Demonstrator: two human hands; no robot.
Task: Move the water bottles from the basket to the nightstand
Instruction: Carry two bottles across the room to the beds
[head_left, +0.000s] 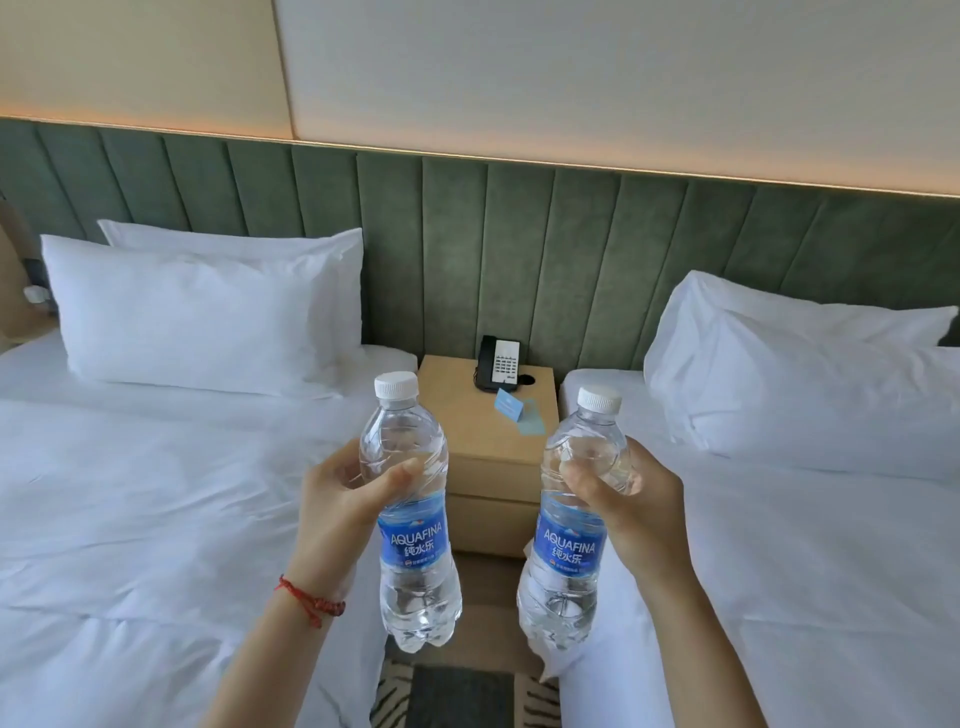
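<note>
The left grip (343, 499) clasps one Aquafina water bottle (413, 519) upright in the air in front of the nightstand (467, 431), left of it. The right grip (631, 499) clasps a second Aquafina bottle (574, 525), right of the nightstand. A telephone (497, 370) and blue card (509, 406) sit on the nightstand.

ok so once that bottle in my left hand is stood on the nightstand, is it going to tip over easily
Probably not easily. The left bottle looks full and capped, so it should feel weighty and sit steady on its base. It is tall and narrow, though, so a sideways knock could topple it. The nightstand top looks flat, with bare space in front of the phone and the blue card.
</note>
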